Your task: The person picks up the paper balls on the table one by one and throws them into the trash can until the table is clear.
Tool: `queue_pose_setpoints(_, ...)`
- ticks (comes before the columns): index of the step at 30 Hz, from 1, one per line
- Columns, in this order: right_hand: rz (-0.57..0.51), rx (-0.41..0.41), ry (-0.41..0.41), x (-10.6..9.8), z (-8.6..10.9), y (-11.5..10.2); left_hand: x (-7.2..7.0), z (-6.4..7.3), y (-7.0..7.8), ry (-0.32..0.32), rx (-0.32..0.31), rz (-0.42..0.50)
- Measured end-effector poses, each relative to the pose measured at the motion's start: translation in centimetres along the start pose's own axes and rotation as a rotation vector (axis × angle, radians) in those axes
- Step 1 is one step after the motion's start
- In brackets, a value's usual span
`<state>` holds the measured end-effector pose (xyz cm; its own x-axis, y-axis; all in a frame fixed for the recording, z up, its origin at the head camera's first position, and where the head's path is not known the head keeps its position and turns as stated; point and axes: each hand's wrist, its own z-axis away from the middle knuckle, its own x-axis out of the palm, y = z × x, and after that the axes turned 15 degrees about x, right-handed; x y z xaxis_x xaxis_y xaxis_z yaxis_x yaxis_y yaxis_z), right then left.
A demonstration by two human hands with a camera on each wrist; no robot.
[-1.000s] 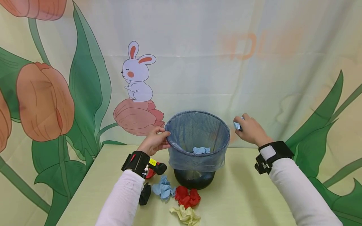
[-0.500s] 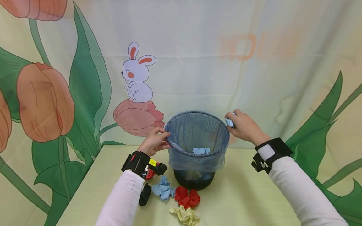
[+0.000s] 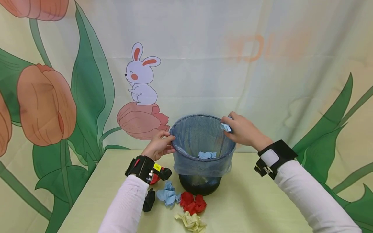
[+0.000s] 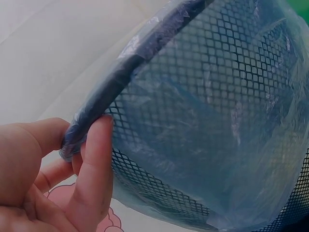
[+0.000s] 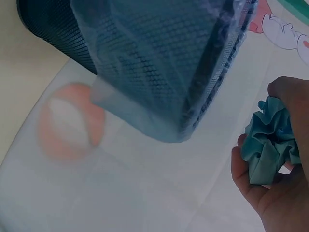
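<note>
A mesh wastebasket (image 3: pixel 201 186) lined with a thin blue plastic bag (image 3: pixel 186 168) stands upright on the table. My left hand (image 3: pixel 158 145) pinches its rim on the left side; in the left wrist view, thumb and fingers grip the bag-covered rim (image 4: pixel 111 87). In my right hand (image 3: pixel 244 129) is a crumpled light-blue paper ball (image 5: pixel 273 142), held at the basket's upper right rim. Another light-blue paper ball (image 3: pixel 207 155) lies inside the basket.
In front of the basket lie a blue paper ball (image 3: pixel 169 194), a red one (image 3: pixel 193 203), a pale yellow one (image 3: pixel 192 222) and a black one (image 3: pixel 149 200). Another red piece (image 3: pixel 154 179) is partly hidden by the left wrist camera. A printed curtain (image 3: pixel 198 64) hangs behind the table.
My right hand has moved left with the blue paper ball, from beside the basket to over its right rim. The left hand has stayed on the rim.
</note>
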<state>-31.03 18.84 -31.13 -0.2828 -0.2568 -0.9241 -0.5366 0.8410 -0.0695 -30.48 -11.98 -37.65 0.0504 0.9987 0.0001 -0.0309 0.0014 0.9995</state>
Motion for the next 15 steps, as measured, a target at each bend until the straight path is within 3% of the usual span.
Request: queue_pose_setpoints(15, -0.029, -0.07, -0.054, 0.4, -0.2, -2.6, 0.0, -0.1, -0.1, -0.006, 0.008, 0.003)
